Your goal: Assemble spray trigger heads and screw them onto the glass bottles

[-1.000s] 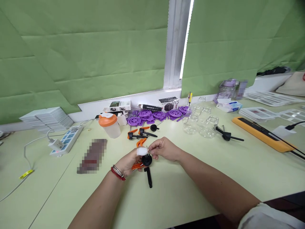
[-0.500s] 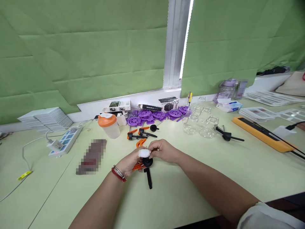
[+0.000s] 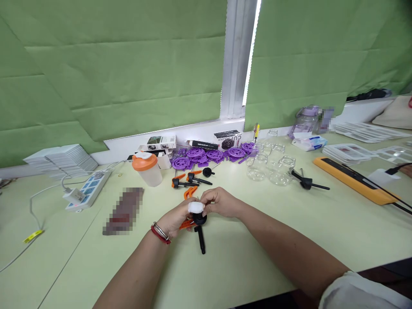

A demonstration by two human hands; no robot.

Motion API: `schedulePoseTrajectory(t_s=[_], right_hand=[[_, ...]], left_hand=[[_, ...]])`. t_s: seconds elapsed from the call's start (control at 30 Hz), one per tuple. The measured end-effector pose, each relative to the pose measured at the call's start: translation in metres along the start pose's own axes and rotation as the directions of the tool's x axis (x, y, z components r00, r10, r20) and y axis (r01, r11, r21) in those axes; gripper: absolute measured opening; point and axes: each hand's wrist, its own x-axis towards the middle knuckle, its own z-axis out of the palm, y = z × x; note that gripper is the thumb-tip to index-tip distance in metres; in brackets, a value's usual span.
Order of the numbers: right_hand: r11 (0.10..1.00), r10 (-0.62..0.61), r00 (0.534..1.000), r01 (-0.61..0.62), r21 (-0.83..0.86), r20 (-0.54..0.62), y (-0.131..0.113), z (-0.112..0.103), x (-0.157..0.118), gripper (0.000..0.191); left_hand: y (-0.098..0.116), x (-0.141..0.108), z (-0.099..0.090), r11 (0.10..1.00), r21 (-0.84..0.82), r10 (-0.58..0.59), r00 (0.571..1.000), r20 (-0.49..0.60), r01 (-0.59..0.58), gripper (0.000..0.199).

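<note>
Near the table's front, my left hand (image 3: 176, 218) is closed around a black and orange clamp piece, with its round black part (image 3: 200, 219) and orange arm (image 3: 187, 224) showing. A white piece (image 3: 196, 207) covers the area of the left thumb; whether it is worn or held I cannot tell. My right hand (image 3: 221, 202) is closed against the top of the black part, its fingertips pinched on something too small to make out. Just below hangs or lies a black rod-like handle (image 3: 201, 241); any join to the clamp is hidden.
Beyond my hands lie an orange clip (image 3: 190, 192), black-and-orange clamps (image 3: 186, 183) and purple wheel-shaped parts (image 3: 206, 156). An orange-lidded shaker (image 3: 148, 169) and power strip (image 3: 92, 191) stand left. Clear cup-like pieces (image 3: 268, 169), a black part (image 3: 307, 182) and a yellow bar (image 3: 354, 180) are right.
Both hands stay in nearly the same place, close together on the clamp piece. The white piece has shifted very slightly; the things around look unchanged.
</note>
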Motion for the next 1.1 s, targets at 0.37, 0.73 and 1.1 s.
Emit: schedulePoseTrajectory(t_s=[0.37,0.73,1.1], right_hand=[[0.997,-0.051,0.999,0.051,-0.057,-0.004,0.0012,0.0002,-0.0028,0.018],[0.992,-0.106,0.994,0.107,-0.070,0.019,-0.0017,-0.0012,-0.0022,0.014],[0.989,-0.114,0.990,0.106,-0.099,-0.078,0.0022,0.0042,-0.0055,0.019]], left_hand=[[0.0026,-0.0017,0.0016,1.000,0.007,0.011,1.000,0.007,-0.011,0.028],[0.0015,-0.0016,0.0018,0.999,0.031,0.023,1.000,0.011,-0.024,0.022],[0.0015,0.0000,0.0007,1.000,0.020,0.024,0.999,0.029,-0.024,0.027]])
